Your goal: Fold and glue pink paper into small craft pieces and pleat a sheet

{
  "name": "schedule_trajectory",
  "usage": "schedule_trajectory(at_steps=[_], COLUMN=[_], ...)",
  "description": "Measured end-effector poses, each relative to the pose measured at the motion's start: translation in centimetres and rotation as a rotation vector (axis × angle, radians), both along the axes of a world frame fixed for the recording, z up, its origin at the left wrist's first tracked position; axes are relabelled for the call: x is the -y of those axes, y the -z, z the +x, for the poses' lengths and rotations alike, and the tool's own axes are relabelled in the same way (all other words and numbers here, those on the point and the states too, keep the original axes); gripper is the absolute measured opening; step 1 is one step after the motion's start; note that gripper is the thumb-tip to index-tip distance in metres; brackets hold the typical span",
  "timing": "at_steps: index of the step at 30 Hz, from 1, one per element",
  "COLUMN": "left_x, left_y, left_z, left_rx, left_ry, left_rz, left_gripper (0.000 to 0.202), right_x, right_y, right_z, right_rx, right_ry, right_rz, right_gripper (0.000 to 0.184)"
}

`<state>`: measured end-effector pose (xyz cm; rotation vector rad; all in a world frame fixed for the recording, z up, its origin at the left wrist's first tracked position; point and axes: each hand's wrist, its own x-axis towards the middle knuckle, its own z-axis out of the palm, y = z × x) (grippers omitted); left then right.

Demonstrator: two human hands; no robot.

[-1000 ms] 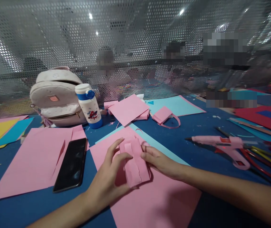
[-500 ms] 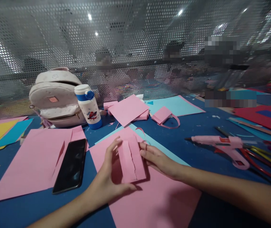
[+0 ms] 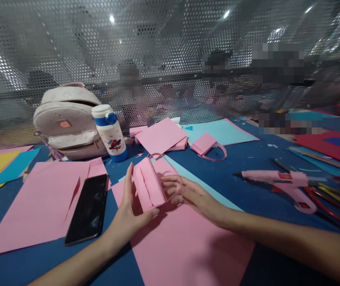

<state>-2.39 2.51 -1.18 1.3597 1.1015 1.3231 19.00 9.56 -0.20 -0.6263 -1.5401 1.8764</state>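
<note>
I have a small, box-like bag of folded pink paper in the middle of the frame, tilted, with a ragged torn edge running down the face turned to me. My left hand holds it — fingers along its left side, thumb at the bottom edge. My right hand is just beside its right side, the fingers half curled and close together at the bag's thin pink paper strap, which loops over from the top; I can't tell whether they pinch it or only touch it.

Beneath my hands lies a large pink paper sheet, with a light-blue sheet showing along its upper right edge, all on a dark blue tabletop. A black smartphone lies left of my left hand, partly on another pink paper sheet.

Toward the upper left stand a cream backpack and a white-and-blue drinking bottle. Right of centre lies a second small pink paper bag with a looped handle — and at the right, a pink glue gun.
</note>
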Motion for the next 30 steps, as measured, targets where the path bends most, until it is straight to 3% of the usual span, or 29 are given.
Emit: schedule_trajectory(at_steps=[4, 12, 15, 20, 25, 30], left_x=[0.0, 0.1, -0.1, -0.5, -0.7, -0.9], left_y=[-0.1, -0.2, -0.2, -0.3, -0.4, -0.7], left_z=[0.0, 0.1, 0.0, 0.0, -0.4, -0.3], left_rx=[-0.003, 0.028, 0.202, 0.549, 0.65, 0.658], left_ry=[-0.014, 0.047, 0.054, 0.046, 0.092, 0.149], left_rz=[-0.037, -0.061, -0.141, -0.309, -0.268, -0.252], left_gripper=[0.113, 0.12, 0.121, 0.093, 0.055, 0.053], right_x=[-0.4, -0.4, -0.2, -0.1, -1.1, -2.6], right_y=[-0.1, -0.5, -0.7, -1.4, -3.8, -7.7], right_z=[0.0, 0.0, 0.1, -0.2, -1.1, -2.0], right_rx=[-0.068, 0.0, 0.037, 0.027, -0.095, 0.016], right_ry=[0.125, 0.105, 0.118, 0.061, 0.063, 0.017], right_rz=[-0.005, 0.096, 0.106, 0.072, 0.008, 0.174], right_gripper=[0.033, 0.026, 0.026, 0.027, 0.026, 0.027])
